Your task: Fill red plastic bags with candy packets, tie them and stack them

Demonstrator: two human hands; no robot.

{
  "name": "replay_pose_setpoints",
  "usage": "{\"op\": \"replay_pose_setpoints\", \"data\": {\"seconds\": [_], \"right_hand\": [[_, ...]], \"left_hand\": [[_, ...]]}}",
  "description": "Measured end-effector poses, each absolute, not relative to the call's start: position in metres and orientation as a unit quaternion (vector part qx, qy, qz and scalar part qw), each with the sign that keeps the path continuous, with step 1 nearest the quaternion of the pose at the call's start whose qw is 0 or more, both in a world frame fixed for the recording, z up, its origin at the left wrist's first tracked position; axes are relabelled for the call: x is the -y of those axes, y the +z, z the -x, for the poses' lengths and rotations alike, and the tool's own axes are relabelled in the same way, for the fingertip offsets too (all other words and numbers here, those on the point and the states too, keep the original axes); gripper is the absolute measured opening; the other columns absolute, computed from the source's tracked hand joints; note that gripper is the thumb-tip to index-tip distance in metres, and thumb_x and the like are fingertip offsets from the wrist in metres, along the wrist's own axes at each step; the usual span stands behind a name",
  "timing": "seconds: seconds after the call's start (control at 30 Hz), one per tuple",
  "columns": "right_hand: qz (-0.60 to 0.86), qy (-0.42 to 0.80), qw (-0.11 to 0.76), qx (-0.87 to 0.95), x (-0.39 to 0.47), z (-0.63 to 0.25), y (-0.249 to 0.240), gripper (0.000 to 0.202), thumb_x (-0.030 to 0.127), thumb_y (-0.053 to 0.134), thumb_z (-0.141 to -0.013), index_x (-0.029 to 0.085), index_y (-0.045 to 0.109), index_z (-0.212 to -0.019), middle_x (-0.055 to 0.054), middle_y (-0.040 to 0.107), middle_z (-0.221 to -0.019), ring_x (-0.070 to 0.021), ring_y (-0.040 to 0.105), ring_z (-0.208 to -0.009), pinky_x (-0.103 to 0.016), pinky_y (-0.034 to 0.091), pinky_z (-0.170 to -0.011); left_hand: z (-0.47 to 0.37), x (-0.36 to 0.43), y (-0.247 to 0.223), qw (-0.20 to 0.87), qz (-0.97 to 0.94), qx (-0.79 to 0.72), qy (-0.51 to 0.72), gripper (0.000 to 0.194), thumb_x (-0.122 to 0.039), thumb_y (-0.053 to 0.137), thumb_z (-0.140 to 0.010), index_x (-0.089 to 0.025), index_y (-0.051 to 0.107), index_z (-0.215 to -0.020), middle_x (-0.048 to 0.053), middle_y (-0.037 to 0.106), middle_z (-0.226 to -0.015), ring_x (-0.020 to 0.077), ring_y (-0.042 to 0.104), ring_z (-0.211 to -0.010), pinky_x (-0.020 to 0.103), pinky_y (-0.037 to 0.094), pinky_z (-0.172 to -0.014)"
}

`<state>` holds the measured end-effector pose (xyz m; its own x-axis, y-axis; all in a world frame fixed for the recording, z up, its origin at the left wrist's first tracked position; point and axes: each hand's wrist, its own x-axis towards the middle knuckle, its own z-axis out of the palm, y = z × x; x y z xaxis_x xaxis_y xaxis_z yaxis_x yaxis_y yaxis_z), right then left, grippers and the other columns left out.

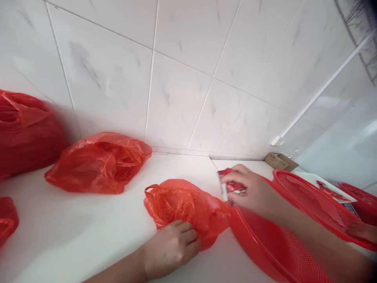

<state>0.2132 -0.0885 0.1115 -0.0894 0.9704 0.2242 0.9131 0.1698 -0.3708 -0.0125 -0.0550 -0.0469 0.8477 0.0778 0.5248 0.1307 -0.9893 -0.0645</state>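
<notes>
A crumpled red plastic bag (206,218) lies on the white table (73,232), and my left hand (173,247) is closed on its near edge. To the right, my right hand (247,188) grips a small red packet (228,188) with a white part, slightly blurred. This hand is above the far rim of a red plastic basket (259,243), close to the right end of the bag. My right forearm crosses over the basket and hides part of its inside.
More red bags (100,165) stand and lie at the left along the tiled wall. Further right are another red basket (312,196), a small cardboard box (279,161), a white printed sheet or box (324,184) and another person's hand (362,231).
</notes>
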Motion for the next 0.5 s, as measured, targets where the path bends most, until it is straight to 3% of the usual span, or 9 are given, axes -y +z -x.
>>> {"op": "replay_pose_setpoints", "data": {"seconds": [0.17,0.27,0.37,0.43,0.5], "right_hand": [[0.484,0.012,0.016,0.875,0.064,-0.149,0.057,0.035,0.003,0.052,-0.073,0.028,0.068,-0.093,-0.002,0.057,-0.102,-0.0162,0.056,-0.09,-0.025,0.045,-0.067],[0.446,0.072,-0.048,0.891,0.051,-0.144,0.037,0.048,0.014,0.069,-0.068,0.032,0.064,-0.112,-0.004,0.057,-0.116,-0.0217,0.056,-0.102,-0.029,0.047,-0.077],[0.496,0.149,-0.01,0.855,0.051,-0.152,0.051,0.073,0.023,0.074,-0.065,0.036,0.049,-0.133,-0.004,0.045,-0.141,-0.0255,0.049,-0.122,-0.034,0.043,-0.095],[0.547,0.185,0.053,0.815,0.056,-0.164,0.073,0.063,0.027,0.066,-0.074,0.035,0.049,-0.134,-0.001,0.043,-0.145,-0.0235,0.045,-0.127,-0.035,0.039,-0.102],[0.602,0.168,0.115,0.772,0.063,-0.181,0.095,0.048,0.028,0.059,-0.079,0.033,0.056,-0.126,-0.001,0.05,-0.138,-0.0216,0.05,-0.122,-0.034,0.042,-0.099]], "left_hand": [[0.011,0.058,-0.056,0.066,0.959,0.047,-0.272,0.019,-0.014,0.05,-0.089,-0.017,0.055,-0.071,0.001,0.059,-0.067,0.0155,0.053,-0.059,0.031,0.036,-0.05],[0.011,0.058,-0.058,0.071,0.957,0.029,-0.281,0.02,-0.012,0.05,-0.089,-0.018,0.055,-0.07,0.001,0.06,-0.065,0.0154,0.055,-0.06,0.03,0.039,-0.052],[0.011,0.056,-0.056,0.06,0.957,0.023,-0.283,0.02,-0.012,0.049,-0.09,-0.018,0.056,-0.072,0.001,0.061,-0.067,0.0157,0.055,-0.061,0.03,0.039,-0.052],[0.012,0.055,-0.053,0.043,0.958,0.024,-0.283,0.019,-0.012,0.048,-0.091,-0.017,0.057,-0.075,0.0,0.061,-0.068,0.0157,0.055,-0.062,0.03,0.038,-0.052],[0.013,0.054,-0.05,0.03,0.958,0.023,-0.283,0.018,-0.014,0.047,-0.092,-0.017,0.058,-0.078,0.0,0.062,-0.07,0.0157,0.056,-0.063,0.03,0.038,-0.052]]}}
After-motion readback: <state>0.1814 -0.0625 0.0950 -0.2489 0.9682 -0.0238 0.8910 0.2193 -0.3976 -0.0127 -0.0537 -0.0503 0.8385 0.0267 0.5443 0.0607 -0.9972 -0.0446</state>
